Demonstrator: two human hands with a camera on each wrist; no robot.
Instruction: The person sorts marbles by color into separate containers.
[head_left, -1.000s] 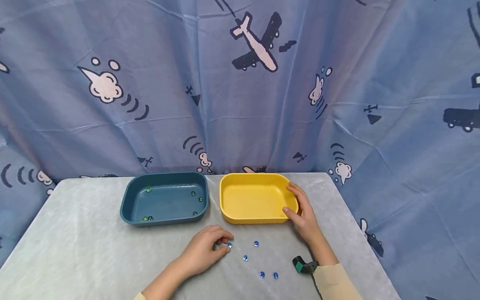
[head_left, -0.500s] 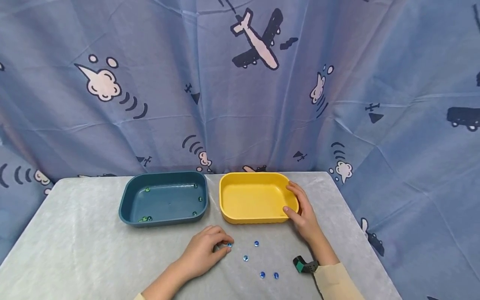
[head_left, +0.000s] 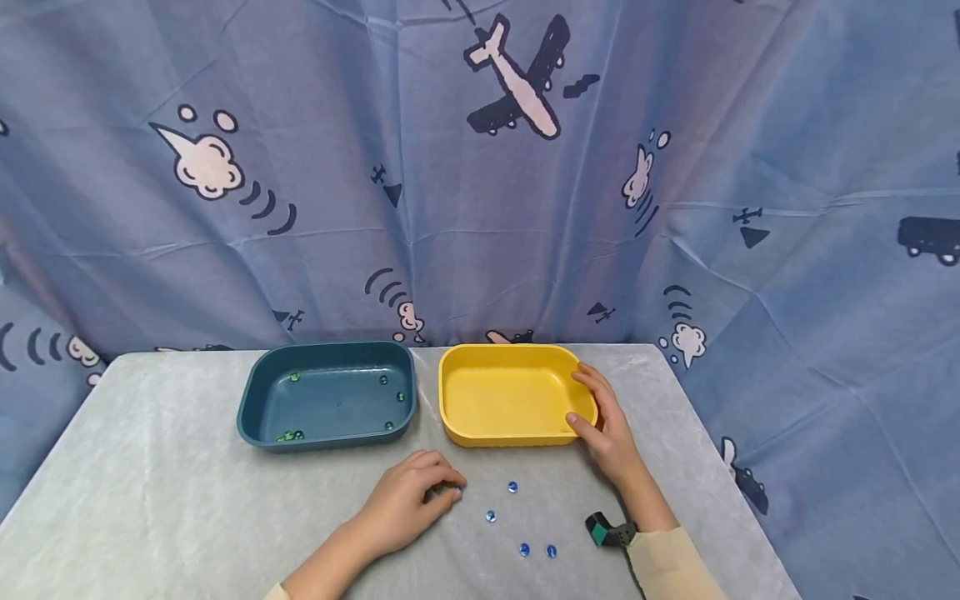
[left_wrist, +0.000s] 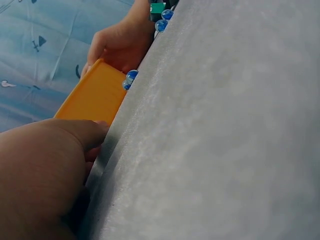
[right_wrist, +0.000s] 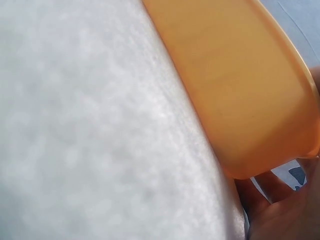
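Note:
My left hand (head_left: 408,504) rests low over the table and pinches a blue glass marble between thumb and forefinger; in the head view the fingertips cover most of it. At the right end of the yellow tray (head_left: 510,437), my right hand (head_left: 611,429) grips the wall, thumb over the rim and fingers around the outside. No marbles show inside that tray. Loose blue marbles lie on the cloth in front of it, one (head_left: 512,487) near the tray, another (head_left: 491,516) closer to the left hand. In the right wrist view the tray's side wall (right_wrist: 235,90) fills the upper right.
A dark teal tray (head_left: 337,439) stands left of the yellow one, with several green marbles (head_left: 294,377) inside. Two more blue marbles (head_left: 524,550) sit near the front, left of the black strap (head_left: 611,531) at the right wrist. A patterned blue curtain (head_left: 337,167) hangs behind the table.
The left fingertips have closed in around the blue marble, which shows less now. One green marble has rolled about in the teal tray. The right hand keeps its place.

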